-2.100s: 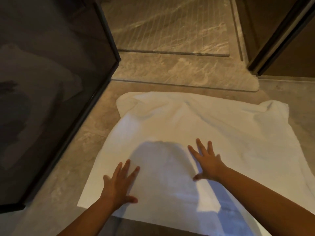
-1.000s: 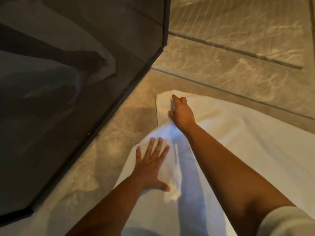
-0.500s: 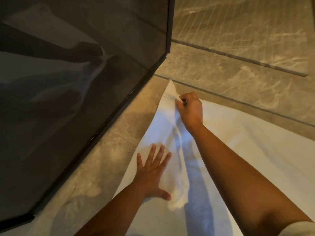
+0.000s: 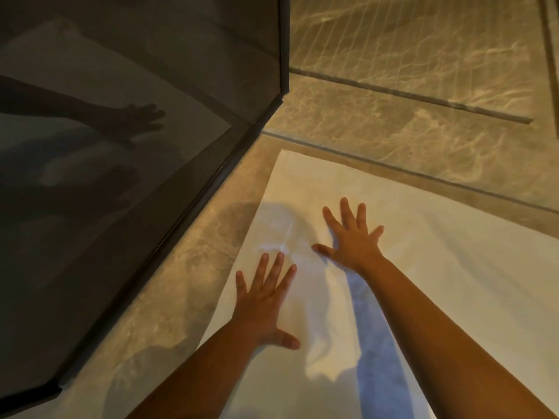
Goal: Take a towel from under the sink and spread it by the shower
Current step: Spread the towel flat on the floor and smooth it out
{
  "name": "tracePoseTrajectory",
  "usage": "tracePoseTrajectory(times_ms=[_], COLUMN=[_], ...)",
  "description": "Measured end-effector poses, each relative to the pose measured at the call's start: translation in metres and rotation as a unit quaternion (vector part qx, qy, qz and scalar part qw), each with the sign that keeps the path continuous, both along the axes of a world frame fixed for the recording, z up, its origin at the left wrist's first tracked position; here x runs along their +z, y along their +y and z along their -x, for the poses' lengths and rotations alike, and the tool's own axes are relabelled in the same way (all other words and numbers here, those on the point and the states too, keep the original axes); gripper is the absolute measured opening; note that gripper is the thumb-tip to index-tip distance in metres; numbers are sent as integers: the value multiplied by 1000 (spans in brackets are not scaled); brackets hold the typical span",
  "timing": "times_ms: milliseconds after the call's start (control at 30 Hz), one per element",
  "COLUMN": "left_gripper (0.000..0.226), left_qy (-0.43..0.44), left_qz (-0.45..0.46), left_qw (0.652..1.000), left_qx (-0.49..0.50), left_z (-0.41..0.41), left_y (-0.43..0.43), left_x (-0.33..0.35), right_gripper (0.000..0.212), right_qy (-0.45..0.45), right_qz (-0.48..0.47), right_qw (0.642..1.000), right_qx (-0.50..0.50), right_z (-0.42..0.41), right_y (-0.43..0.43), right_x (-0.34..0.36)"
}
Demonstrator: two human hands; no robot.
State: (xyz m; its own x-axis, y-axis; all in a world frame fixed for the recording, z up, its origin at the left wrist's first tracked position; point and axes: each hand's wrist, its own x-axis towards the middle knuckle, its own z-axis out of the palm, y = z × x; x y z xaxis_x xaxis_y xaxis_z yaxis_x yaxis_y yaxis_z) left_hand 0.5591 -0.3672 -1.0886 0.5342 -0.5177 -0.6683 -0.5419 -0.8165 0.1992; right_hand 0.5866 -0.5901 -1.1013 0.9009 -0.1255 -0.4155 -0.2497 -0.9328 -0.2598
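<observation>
A white towel (image 4: 447, 267) lies spread flat on the stone floor, its far left corner pointing toward the shower threshold. My left hand (image 4: 263, 300) presses flat on the towel near its left edge, fingers apart. My right hand (image 4: 352, 237) rests palm down farther in, fingers splayed, holding nothing. A small wrinkle sits between the two hands. The towel's near and right parts run out of frame.
A dark glass shower panel (image 4: 106, 176) with a black frame stands at the left, its bottom rail running diagonally beside the towel. The ribbed shower floor (image 4: 408, 49) and a raised stone threshold (image 4: 393, 131) lie beyond. Bare marbled floor (image 4: 181, 282) separates towel and glass.
My right hand has let go of the towel's far left corner, which now lies flat, and has drawn back to rest open on the cloth. My left hand has stayed pressing.
</observation>
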Motion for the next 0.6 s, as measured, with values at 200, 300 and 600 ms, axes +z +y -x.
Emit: tracePoseTrajectory(times_ms=[200, 300, 600], left_gripper=[133, 137, 144], left_qy=[-18, -18, -76], left_qz=[11, 6, -82], left_qw=[1000, 1000, 994], left_qx=[17, 15, 12], left_z=[-2, -2, 9], left_y=[3, 2, -31], left_x=[1, 3, 25], right_gripper=[80, 80, 82], right_qy=[-1, 21, 74], right_qz=[-74, -26, 20], right_qw=[997, 997, 995], right_qx=[31, 62, -71], right_z=[2, 49, 199], right_y=[-21, -48, -188], right_x=[28, 33, 51])
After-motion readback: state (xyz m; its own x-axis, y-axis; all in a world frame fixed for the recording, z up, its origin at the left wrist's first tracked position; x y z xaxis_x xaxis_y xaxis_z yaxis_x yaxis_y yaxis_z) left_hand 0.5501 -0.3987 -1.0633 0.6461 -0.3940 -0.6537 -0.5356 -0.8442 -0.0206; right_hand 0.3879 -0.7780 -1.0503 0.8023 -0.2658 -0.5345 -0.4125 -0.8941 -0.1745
